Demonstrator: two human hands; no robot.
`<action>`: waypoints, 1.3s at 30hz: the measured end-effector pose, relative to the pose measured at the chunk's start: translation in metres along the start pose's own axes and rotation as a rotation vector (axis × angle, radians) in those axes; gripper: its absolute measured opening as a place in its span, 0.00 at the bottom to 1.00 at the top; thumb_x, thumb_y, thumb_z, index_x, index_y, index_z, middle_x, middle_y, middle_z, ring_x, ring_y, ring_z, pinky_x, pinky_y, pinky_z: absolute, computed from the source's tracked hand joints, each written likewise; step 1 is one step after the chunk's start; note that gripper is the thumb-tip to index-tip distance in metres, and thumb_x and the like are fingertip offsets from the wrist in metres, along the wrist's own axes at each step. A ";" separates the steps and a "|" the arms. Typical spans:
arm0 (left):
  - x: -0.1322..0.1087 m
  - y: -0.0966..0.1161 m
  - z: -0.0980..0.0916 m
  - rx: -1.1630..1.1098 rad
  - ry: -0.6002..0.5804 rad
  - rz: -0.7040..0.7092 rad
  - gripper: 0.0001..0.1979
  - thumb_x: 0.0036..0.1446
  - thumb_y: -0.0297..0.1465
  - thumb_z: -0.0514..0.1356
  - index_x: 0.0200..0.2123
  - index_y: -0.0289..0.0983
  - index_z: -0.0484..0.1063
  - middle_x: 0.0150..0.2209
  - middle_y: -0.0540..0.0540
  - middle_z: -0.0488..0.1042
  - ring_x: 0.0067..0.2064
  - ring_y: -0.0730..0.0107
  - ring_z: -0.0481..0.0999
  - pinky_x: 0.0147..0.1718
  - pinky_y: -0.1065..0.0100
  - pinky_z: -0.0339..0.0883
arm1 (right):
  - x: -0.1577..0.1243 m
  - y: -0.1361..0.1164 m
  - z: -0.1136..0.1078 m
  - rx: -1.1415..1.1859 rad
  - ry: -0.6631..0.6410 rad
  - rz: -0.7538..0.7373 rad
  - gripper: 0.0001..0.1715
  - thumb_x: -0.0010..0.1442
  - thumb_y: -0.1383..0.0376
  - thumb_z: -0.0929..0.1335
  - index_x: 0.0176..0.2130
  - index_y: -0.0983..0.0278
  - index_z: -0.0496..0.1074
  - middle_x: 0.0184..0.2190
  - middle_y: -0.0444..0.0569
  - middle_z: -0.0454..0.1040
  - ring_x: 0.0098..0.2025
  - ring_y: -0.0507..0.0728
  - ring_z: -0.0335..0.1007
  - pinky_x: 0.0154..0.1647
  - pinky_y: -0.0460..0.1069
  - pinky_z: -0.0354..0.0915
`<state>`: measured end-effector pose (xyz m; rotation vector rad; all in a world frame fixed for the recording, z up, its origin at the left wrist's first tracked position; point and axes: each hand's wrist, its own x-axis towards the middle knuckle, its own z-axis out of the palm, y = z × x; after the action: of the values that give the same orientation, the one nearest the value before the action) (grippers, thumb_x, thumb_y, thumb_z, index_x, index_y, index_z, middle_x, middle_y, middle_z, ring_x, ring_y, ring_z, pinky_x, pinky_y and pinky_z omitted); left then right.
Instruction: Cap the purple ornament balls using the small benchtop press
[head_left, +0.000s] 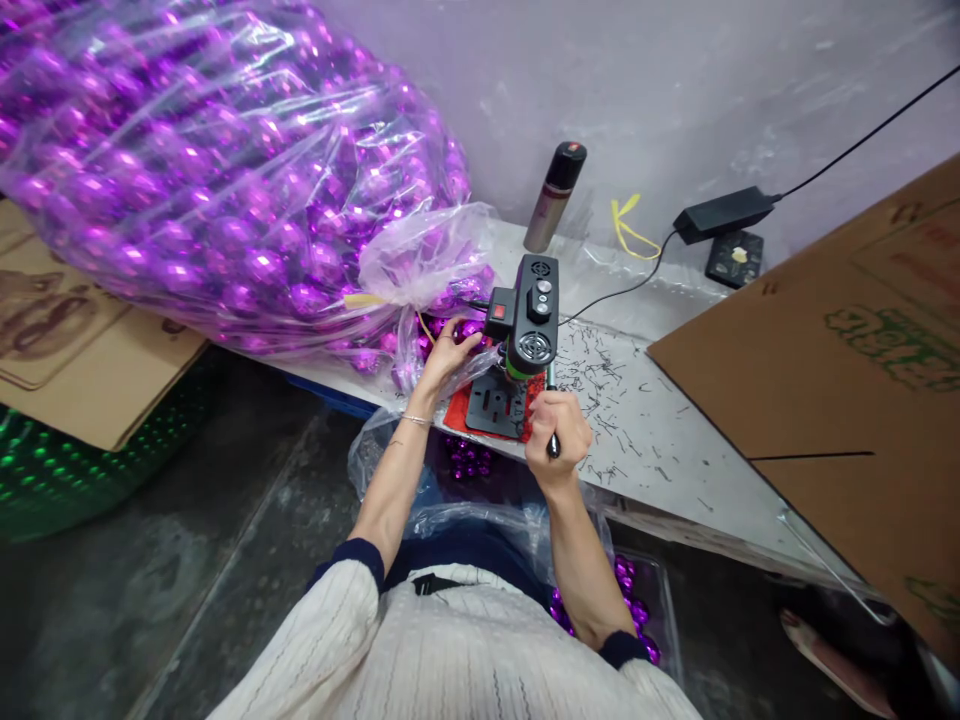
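A small black bench machine [534, 315] with round vents, knobs and a red switch stands on the worktop. My right hand [559, 430] is closed around its black-tipped lever handle [553, 447]. To the machine's left, my left hand [448, 355] reaches in at shiny purple balls [471, 328] by the mouth of the clear bag, thumb and fingers apart. Whether it touches a ball I cannot tell. Under the machine's head lies a slotted black base plate [491, 405] on a red cloth [456, 412]. Clear plastic film partly covers this spot.
A huge clear bag [247, 170] of purple balls fills the left. Behind the machine are a spray can [555, 195], a yellow tie [628, 232] and a power adapter [724, 213]. Dark bits litter the worktop [675, 440]. Cardboard [840, 370] stands right; purple balls [469, 460] lie below.
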<state>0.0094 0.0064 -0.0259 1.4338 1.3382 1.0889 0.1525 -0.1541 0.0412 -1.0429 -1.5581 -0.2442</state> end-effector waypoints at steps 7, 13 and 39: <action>-0.050 0.022 -0.040 -0.804 -0.053 -0.294 0.19 0.60 0.36 0.69 0.52 0.42 0.70 0.47 0.48 0.80 0.45 0.69 0.82 0.50 0.62 0.78 | 0.001 0.000 -0.002 -0.018 -0.002 -0.006 0.13 0.65 0.74 0.62 0.31 0.60 0.64 0.26 0.43 0.70 0.29 0.51 0.68 0.31 0.48 0.63; -0.084 0.021 -0.039 -0.950 -0.024 -0.370 0.18 0.57 0.35 0.71 0.49 0.39 0.75 0.44 0.46 0.81 0.47 0.64 0.82 0.53 0.58 0.77 | 0.009 -0.001 -0.007 -0.024 -0.033 0.009 0.14 0.66 0.73 0.61 0.29 0.60 0.64 0.26 0.44 0.71 0.29 0.52 0.68 0.31 0.49 0.63; -0.099 -0.048 0.029 0.205 -0.130 0.430 0.35 0.58 0.47 0.69 0.64 0.39 0.67 0.61 0.36 0.74 0.64 0.49 0.72 0.64 0.47 0.65 | 0.029 -0.004 -0.014 -0.014 -0.063 0.029 0.13 0.66 0.74 0.62 0.30 0.60 0.65 0.26 0.43 0.71 0.29 0.51 0.67 0.31 0.48 0.62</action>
<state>0.0217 -0.0914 -0.0827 1.9725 1.0994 1.1256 0.1623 -0.1523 0.0718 -1.0929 -1.5989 -0.2043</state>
